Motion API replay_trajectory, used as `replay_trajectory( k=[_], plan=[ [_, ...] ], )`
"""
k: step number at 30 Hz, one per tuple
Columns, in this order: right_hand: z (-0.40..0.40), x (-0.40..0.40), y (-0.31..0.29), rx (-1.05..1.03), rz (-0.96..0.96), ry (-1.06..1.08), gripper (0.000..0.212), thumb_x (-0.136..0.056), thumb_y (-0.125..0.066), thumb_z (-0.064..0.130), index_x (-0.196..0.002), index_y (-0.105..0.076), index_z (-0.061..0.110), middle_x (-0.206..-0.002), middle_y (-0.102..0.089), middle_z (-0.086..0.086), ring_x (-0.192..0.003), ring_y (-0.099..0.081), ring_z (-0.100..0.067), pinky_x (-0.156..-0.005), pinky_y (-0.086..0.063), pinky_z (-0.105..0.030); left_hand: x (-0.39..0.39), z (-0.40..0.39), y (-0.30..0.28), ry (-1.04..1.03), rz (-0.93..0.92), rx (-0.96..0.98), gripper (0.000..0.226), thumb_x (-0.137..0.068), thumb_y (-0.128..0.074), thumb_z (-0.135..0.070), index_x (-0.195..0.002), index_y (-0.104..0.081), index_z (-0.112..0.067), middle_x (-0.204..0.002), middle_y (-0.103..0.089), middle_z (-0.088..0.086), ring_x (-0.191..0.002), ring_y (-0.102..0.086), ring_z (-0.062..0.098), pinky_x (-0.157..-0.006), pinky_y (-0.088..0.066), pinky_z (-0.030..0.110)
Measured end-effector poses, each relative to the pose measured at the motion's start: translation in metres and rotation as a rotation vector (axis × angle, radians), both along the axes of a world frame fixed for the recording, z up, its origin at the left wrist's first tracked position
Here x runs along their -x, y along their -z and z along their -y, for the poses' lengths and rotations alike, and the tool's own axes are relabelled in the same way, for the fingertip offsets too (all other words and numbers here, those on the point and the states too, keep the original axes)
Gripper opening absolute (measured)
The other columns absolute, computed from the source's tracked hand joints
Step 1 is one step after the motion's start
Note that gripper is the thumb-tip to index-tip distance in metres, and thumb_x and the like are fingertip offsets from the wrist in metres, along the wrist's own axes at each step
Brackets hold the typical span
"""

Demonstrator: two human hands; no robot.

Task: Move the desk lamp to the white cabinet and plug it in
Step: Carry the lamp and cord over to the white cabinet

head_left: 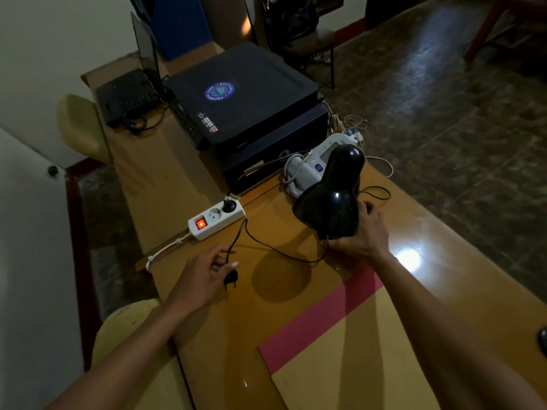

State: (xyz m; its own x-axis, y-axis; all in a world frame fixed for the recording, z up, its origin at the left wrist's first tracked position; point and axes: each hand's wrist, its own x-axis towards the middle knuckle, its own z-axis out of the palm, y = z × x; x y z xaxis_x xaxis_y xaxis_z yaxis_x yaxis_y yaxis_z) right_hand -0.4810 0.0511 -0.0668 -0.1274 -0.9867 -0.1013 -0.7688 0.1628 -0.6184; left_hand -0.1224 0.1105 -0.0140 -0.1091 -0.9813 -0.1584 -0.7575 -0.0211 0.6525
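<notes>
A black desk lamp (331,196) sits right of the frame's centre, held above a glossy yellow-brown table (296,365) with its bell-shaped shade tilted toward the lower left. The right hand (362,232) grips it from below and behind, fingers wrapped around the lamp's lower part; whether the base touches the tabletop cannot be told. A round shadow lies on the table just below and left of the lamp.

The lamp's thin black cord (266,245) loops across the table to the left hand (204,273), at lower centre-left, where thumb and fingers are pinched together on the cord just above its two-pin plug (231,280). The plug hangs free at the fingertips, its pins pointing down.

Above that hand, a white power strip (216,220) lies near the table's left edge, its red switch lit. One socket carries another black plug; the socket beside it stands empty. The strip's white cable trails off to the lower left.

Behind the lamp, partly hidden, rests a white and grey device (307,167) with coiled tubing. In the upper centre stands a dark printer (245,99) bearing a round blue emblem, with an open laptop (133,90) at upper left. A pink stripe (319,321) crosses the table in the foreground. A chair (305,34) stands at the top of the frame on a dark patterned floor.
</notes>
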Motion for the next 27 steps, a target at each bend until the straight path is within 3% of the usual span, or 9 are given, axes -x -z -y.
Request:
replay_trajectory(
  k=[6, 11, 14, 17, 22, 27],
  plan=[
    [-0.031, -0.018, -0.012, 0.044, -0.034, 0.055, 0.122, -0.040, -0.073, 0.080, -0.140, -0.032, 0.024, -0.132, -0.041, -0.011, -0.120, -0.036, -0.032, -0.093, -0.046, -0.045, 0.000, -0.009, -0.016, 0.022, 0.019, 0.077, 0.022, -0.091, -0.063, -0.044, -0.109, -0.052, -0.053, -0.089, -0.063, -0.023, -0.083, -0.061, -0.012, -0.063, -0.047, 0.010],
    [-0.068, -0.041, -0.044, 0.081, -0.058, 0.061, 0.120, -0.044, -0.082, 0.073, -0.140, -0.037, 0.017, -0.131, -0.043, -0.015, -0.119, -0.039, -0.033, -0.087, -0.048, -0.043, -0.011, -0.033, -0.039, 0.027, -0.009, 0.122, 0.015, -0.093, -0.060, -0.044, -0.107, -0.055, -0.048, -0.091, -0.065, -0.020, -0.089, -0.064, -0.008, -0.069, -0.055, 0.018],
    [-0.094, -0.060, -0.069, 0.124, -0.068, 0.062, 0.122, -0.044, -0.078, 0.078, -0.142, -0.036, 0.019, -0.129, -0.046, -0.014, -0.116, -0.042, -0.033, -0.081, -0.048, -0.039, -0.023, -0.054, -0.064, 0.019, -0.009, 0.199, 0.016, -0.093, -0.060, -0.042, -0.107, -0.054, -0.049, -0.089, -0.064, -0.023, -0.090, -0.062, -0.014, -0.068, -0.052, 0.010],
    [-0.115, -0.081, -0.095, 0.170, -0.070, 0.021, 0.123, -0.039, -0.072, 0.086, -0.141, -0.036, 0.026, -0.125, -0.047, -0.009, -0.112, -0.043, -0.029, -0.074, -0.046, -0.033, -0.042, -0.074, -0.085, -0.056, -0.009, 0.248, 0.019, -0.092, -0.063, -0.038, -0.110, -0.060, -0.043, -0.091, -0.069, -0.014, -0.088, -0.067, -0.003, -0.074, -0.055, 0.020],
    [-0.148, -0.128, -0.141, 0.186, -0.075, -0.051, 0.123, -0.038, -0.073, 0.086, -0.140, -0.036, 0.029, -0.133, -0.044, -0.009, -0.121, -0.040, -0.029, -0.085, -0.051, -0.038, -0.085, -0.116, -0.121, -0.118, -0.001, 0.302, 0.031, -0.094, -0.061, -0.034, -0.124, -0.062, -0.026, -0.096, -0.072, -0.003, -0.082, -0.070, 0.006, -0.070, -0.058, 0.023],
    [-0.185, -0.187, -0.180, 0.239, -0.041, -0.090, 0.125, -0.039, -0.082, 0.075, -0.143, -0.031, 0.028, -0.135, -0.041, -0.013, -0.122, -0.039, -0.030, -0.089, -0.050, -0.040, -0.125, -0.160, -0.149, -0.159, 0.020, 0.396, 0.028, -0.095, -0.060, -0.030, -0.122, -0.061, -0.023, -0.087, -0.064, -0.018, -0.072, -0.060, -0.013, -0.060, -0.048, 0.008]
  ],
)
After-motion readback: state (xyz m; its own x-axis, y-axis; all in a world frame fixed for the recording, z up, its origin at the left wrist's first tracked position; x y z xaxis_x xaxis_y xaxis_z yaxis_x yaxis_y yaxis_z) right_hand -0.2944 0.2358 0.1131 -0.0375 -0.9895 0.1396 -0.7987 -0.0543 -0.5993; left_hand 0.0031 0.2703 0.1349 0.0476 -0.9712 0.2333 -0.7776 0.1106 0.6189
